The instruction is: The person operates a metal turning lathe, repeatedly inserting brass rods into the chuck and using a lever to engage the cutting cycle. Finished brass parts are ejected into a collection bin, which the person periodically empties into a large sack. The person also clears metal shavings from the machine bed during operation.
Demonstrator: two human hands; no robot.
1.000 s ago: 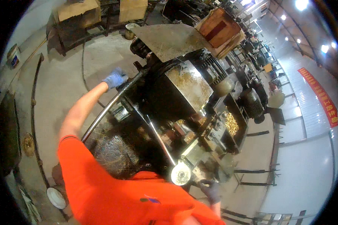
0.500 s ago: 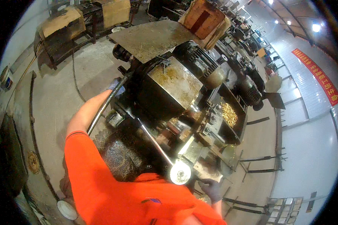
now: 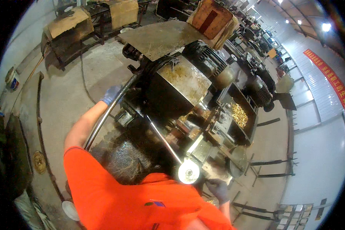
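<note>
perhaps holding, perhaps only touching the long steel bar [image 3: 100, 125] with the left hand [image 3: 111, 95], gloved in blue: cannot tell which, with the fingertips hidden behind it. slants from beside the orange sleeve [image 3: 90, 168] up to the dark machine [image 3: 165, 94]. likely at the step of steadying or working this bar; calls next for a sure grip before any push or pull. cannot tell whether closed or apart at the right hand [image 3: 217, 189], gloved in dark grey, just beside the machine's pale plate [image 3: 214, 170], near the white disc [image 3: 188, 171] on a slim rod [image 3: 165, 142]. farther out, shows brass-coloured pieces [image 3: 239, 115] in a dark tray [image 3: 250, 130].
</note>
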